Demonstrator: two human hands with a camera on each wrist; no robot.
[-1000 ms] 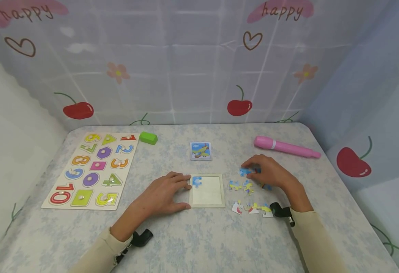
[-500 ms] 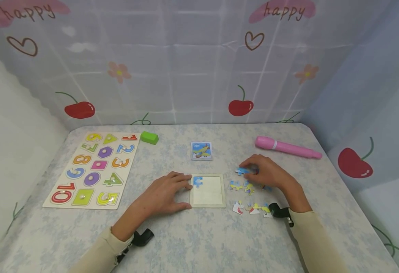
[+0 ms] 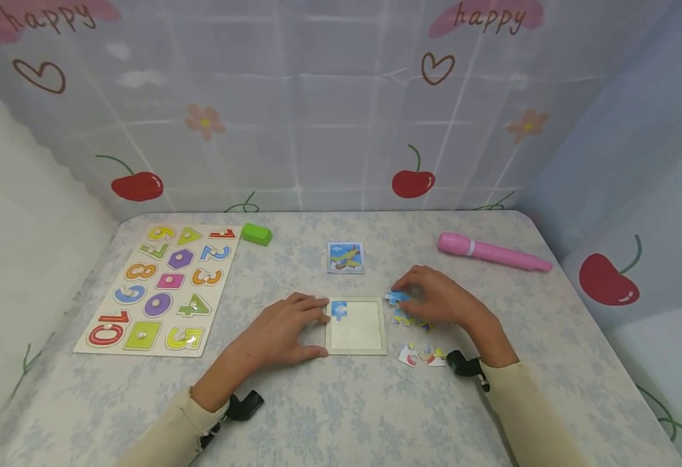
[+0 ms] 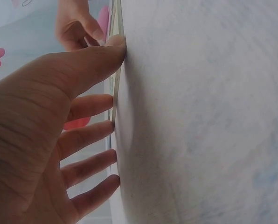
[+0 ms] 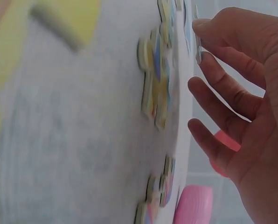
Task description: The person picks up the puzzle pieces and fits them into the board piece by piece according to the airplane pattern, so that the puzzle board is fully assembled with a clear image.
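My right hand (image 3: 437,297) pinches a blue jigsaw piece (image 3: 396,297) between thumb and fingers, just past the upper right corner of a shallow square puzzle tray (image 3: 359,334). In the right wrist view that piece (image 5: 198,44) appears edge-on, lifted off the table, the other fingers spread. One blue jigsaw piece (image 3: 338,310) lies in the tray's upper left corner. My left hand (image 3: 279,329) touches the tray's left edge with thumb and fingertips, fingers loosely extended. Several blue and yellow jigsaw pieces (image 3: 401,318) lie under and beside the right hand, partly hidden by it.
More jigsaw pieces (image 3: 408,355) lie right of the tray. Behind it is a small airplane picture card (image 3: 346,258). A number-and-shape board (image 3: 159,292) fills the left side, with a green block (image 3: 256,234) at its corner. A pink pen-shaped object (image 3: 495,251) lies back right.
My right hand has moved left toward the tray, carrying the blue jigsaw piece away from the pile's far side. The left hand stays at the tray's edge.
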